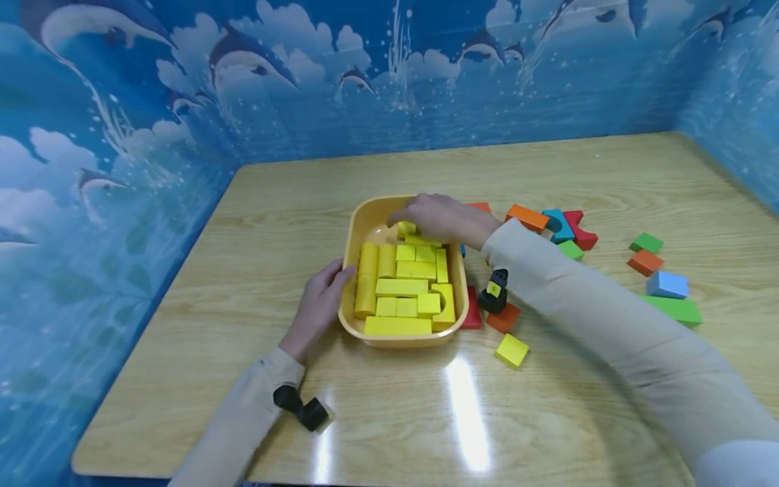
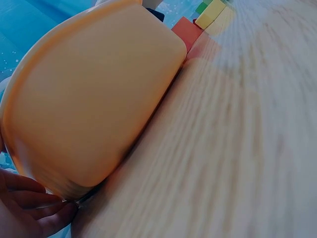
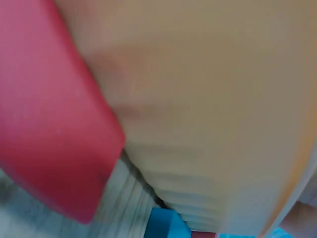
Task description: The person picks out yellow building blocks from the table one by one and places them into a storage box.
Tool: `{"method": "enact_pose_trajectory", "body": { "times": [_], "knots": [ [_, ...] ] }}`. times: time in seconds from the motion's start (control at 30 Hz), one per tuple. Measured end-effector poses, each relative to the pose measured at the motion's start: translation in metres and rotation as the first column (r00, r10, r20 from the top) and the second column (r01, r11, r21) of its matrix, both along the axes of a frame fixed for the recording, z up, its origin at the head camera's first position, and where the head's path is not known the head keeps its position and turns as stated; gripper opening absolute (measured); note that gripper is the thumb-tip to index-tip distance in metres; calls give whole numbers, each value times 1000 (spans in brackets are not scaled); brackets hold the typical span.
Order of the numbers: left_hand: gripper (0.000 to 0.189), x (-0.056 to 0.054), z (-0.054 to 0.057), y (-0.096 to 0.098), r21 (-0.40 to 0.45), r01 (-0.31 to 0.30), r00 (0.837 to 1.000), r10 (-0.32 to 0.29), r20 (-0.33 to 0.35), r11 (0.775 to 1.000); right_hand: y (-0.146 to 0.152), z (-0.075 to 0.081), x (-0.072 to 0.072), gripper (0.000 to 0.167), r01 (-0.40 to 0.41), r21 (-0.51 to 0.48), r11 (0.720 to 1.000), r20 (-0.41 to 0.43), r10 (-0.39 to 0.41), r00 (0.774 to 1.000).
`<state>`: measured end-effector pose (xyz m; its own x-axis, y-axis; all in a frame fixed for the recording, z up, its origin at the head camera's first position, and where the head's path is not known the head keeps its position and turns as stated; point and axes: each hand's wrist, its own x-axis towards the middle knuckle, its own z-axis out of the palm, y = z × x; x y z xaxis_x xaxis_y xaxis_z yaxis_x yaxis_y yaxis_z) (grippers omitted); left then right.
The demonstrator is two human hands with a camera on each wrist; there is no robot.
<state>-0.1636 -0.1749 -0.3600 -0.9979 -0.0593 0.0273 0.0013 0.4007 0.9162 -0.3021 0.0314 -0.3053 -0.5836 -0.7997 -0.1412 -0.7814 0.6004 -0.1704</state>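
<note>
A peach-yellow plastic basin (image 1: pixel 462 318) stands on the table, holding several yellow blocks (image 1: pixel 398 326), both flat pieces and cylinders (image 1: pixel 365 297). My left hand (image 1: pixel 319 297) grips its left rim; in the left wrist view the fingers (image 2: pixel 29 203) touch the basin's outer wall (image 2: pixel 94 89). Reaching over the right side, my right hand (image 1: pixel 435 215) holds a small yellow block (image 1: pixel 406 228) at the basin's far end, its fingertips partly hidden. The right wrist view is filled by the basin's side (image 3: pixel 208 109), with only a sliver of hand at the lower right corner.
Right of the basin lie an orange block (image 1: pixel 527 218), a blue arch (image 1: pixel 558 225), a red curved block (image 1: pixel 580 230) and a green block (image 1: pixel 675 310). A loose yellow block (image 1: pixel 512 350) lies nearer me, beside a red-orange block (image 1: pixel 504 318). A dolphin-print backdrop (image 1: pixel 365 108) borders the table.
</note>
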Motion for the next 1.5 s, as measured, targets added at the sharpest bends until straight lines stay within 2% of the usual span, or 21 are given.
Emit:
{"method": "enact_pose_trajectory", "body": {
  "times": [0.03, 0.27, 0.4, 0.5, 0.57, 0.63, 0.73, 0.83, 0.93, 1.1, 1.27, 1.37, 1.5],
  "knots": [
    [39, 0, 0, 0, 0, 0, 1000, 0, -2, 1000, 0, 0, 0, 45, 0, 12, 1000, 3, 0, 1000],
    [39, 1, 1, 0, 2, 0, 1000, 0, 9, 1000, 6, -3, 4, 32, -7, 45, 999, -40, 9, 999],
    [40, 1, 3, 0, -9, 15, 1000, -14, 7, 1000, 10, -1, 9, 35, -11, 74, 997, -70, 16, 997],
    [40, 1, 3, 0, -12, 16, 1000, -16, 7, 1000, 11, 3, 14, 44, -21, 85, 996, -83, 28, 996],
    [40, 1, 3, 0, -10, 16, 1000, -16, 8, 1000, 16, 8, 17, 53, -29, 50, 998, -88, 33, 996],
    [40, 0, 2, 1, -9, 22, 1000, -22, 6, 1000, 27, 14, 20, 58, -44, -38, 998, -95, 40, 995],
    [40, -1, 2, 1, -11, 30, 1000, -29, 6, 1000, 53, 23, 24, 54, -41, -170, 985, -116, 22, 993],
    [41, -1, 3, 1, -11, 30, 999, -30, 13, 999, 85, 28, 30, 44, 16, -228, 973, -112, -43, 993],
    [42, -1, 2, 0, -11, 25, 999, -25, 28, 1000, 120, 29, 38, 40, 118, -213, 970, -70, -136, 988],
    [43, 1, 2, -2, -4, 27, 999, -27, 42, 1000, 184, 18, 45, 38, 244, -165, 956, -12, -249, 968],
    [45, 2, 3, -3, 15, 23, 998, -24, 60, 1000, 235, 2, 54, 27, 310, -102, 945, 37, -308, 951],
    [46, 2, 3, -2, 17, 22, 997, -23, 68, 1000, 247, -8, 67, 18, 325, -78, 943, 77, -319, 945],
    [45, 1, 3, 0, 10, 13, 998, -14, 58, 1000, 243, -24, 82, 31, 355, -56, 933, 89, -350, 933]
  ]
}}
